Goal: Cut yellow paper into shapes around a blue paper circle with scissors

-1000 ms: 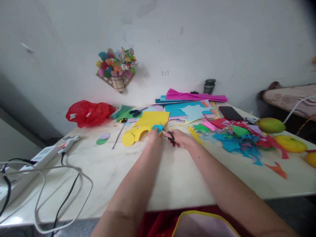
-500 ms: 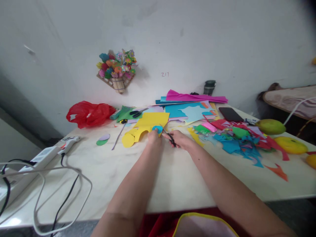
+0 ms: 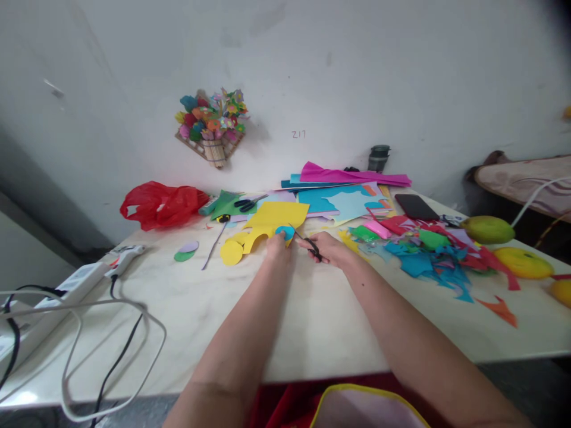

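Note:
My left hand point(image 3: 277, 245) pinches a blue paper circle point(image 3: 285, 231) against a yellow sheet of paper point(image 3: 281, 215). The yellow sheet has a rounded piece cut out of its near edge. Black-handled scissors point(image 3: 314, 249) are in my right hand point(image 3: 329, 249), its fingers wrapped round the handles. Their blades point up and left, at the right side of the blue circle. Just left of my left hand, yellow paper circles point(image 3: 231, 252) lie on the table, partly overlapping. A green circle point(image 3: 184, 256) and a lilac circle point(image 3: 190, 246) overlap farther left.
Colored paper scraps point(image 3: 439, 261) are heaped at the right, beside a phone point(image 3: 416, 207) and mangoes point(image 3: 488, 229). A second pair of scissors point(image 3: 247, 204) lies behind the yellow sheet. A red plastic bag point(image 3: 163, 205) sits back left; a power strip point(image 3: 75, 285) and loose cables occupy the left edge.
My right hand and the scissors have shifted slightly to the right. The yellow sheet has turned and tilted a little, while my left hand stays nearly in place on the blue circle.

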Tool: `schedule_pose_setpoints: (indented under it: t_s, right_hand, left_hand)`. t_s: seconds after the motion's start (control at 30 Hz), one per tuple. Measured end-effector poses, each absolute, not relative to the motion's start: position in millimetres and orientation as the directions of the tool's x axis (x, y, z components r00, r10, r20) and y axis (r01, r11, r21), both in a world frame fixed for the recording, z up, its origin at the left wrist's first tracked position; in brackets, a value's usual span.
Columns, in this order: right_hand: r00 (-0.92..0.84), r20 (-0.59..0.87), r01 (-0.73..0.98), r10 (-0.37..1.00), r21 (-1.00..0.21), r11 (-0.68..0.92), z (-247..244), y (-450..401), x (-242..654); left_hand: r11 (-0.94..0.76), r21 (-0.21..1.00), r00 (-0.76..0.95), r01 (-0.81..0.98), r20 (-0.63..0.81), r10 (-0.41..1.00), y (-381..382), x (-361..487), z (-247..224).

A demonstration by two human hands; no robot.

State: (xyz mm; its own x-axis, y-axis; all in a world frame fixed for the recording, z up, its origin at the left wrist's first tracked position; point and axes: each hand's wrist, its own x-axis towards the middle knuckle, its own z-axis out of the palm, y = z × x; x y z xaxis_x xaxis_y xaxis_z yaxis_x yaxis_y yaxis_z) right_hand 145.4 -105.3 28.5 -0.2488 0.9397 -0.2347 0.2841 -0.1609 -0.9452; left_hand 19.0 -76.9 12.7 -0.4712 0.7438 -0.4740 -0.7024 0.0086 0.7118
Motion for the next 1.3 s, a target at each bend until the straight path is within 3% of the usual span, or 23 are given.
schedule_pose_setpoints:
  t_s: [0.7,1.3]
  right_hand:
    - [-0.327,-0.244,0.231,0.913,-0.957,-0.173,25.2,-97.9,159.3]
    - [-0.309,-0.216,0.188,0.926,-0.968,-0.163,13.5,-88.8,158.1]
  left_hand:
    - [-0.016,0.672,-0.439,-0.741,-0.466,0.768,-72.2,16.3,9.0]
    - [0.010,0.714,-0.444,-0.700,-0.446,0.777,-72.0,19.7,5.4]
